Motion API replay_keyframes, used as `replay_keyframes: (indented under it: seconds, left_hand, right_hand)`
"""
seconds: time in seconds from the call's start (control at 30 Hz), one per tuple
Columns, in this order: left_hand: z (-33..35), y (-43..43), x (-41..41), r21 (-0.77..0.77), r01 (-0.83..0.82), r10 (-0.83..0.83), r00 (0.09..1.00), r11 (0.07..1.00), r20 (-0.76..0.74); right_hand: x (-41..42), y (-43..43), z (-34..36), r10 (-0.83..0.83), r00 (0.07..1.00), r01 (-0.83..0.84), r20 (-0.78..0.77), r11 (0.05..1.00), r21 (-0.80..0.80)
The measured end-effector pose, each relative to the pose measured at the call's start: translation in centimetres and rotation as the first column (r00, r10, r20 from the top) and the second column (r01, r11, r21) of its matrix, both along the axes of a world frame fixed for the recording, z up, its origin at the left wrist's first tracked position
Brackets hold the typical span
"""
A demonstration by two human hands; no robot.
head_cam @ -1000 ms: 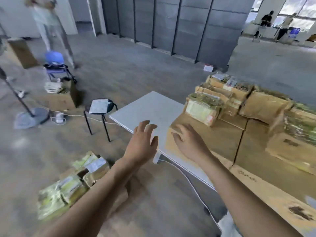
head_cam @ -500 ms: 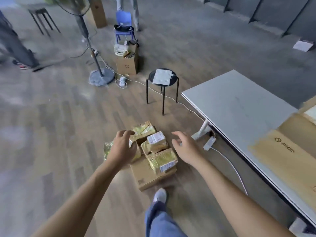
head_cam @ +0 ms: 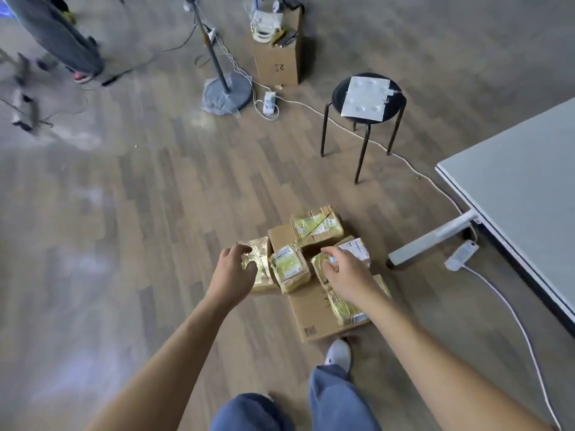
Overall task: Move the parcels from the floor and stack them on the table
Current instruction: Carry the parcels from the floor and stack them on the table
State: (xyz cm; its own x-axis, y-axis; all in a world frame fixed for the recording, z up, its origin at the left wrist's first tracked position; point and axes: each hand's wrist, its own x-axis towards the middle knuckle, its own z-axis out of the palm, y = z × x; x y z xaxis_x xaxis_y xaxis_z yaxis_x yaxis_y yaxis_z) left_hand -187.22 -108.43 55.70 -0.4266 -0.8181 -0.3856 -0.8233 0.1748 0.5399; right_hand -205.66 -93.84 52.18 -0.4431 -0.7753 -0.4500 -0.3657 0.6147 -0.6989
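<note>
Hovering w/ fingers apart, left hand [head_cam: 231,272] & right hand [head_cam: 345,275] over floor parcels [head_cam: 291,269], holding nothing; parcels just beneath both grips.

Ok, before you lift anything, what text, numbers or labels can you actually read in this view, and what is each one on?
"2": printed on the side of the tall cardboard box beyond the fan stand; it reads as a 2, blurred.
Shipping labels on the taped parcels on the floor: too small and blurred to read.
Small dark mark on the flat box under them: unreadable.
White sheet on the stool: no legible text.
</note>
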Motion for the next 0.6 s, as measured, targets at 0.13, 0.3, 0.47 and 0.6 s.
replay_keyframes:
  seconds: [0.13,0.3,0.47,0.6]
  left_hand:
    - [-3.3,-4.1,0.9,0.098,-0.031,0.026,0.999,0.995,0.048]
    - [-10.0,-10.9,2.1,0.175,0.033,-0.053,0.992,0.984,0.114]
    - [-20.3,-19.4,4.4,0.261,0.115,-0.157,0.976,0.959,0.149]
    - [-30.0,-26.0,6.8,0.353,0.176,-0.26,0.943,0.919,0.206]
  right_hand:
    - [1.6,-3.4,-2.8,0.006,0.999,-0.008,0.048,0.999,0.043]
    - [4.8,-8.8,-7.7,-0.097,0.992,0.09,0.076,0.992,0.092]
    - [9.8,-16.6,-15.6,-0.212,0.971,0.198,0.11,0.972,0.127]
    - [13.8,-22.9,-24.2,-0.289,0.951,0.268,0.112,0.948,0.17]
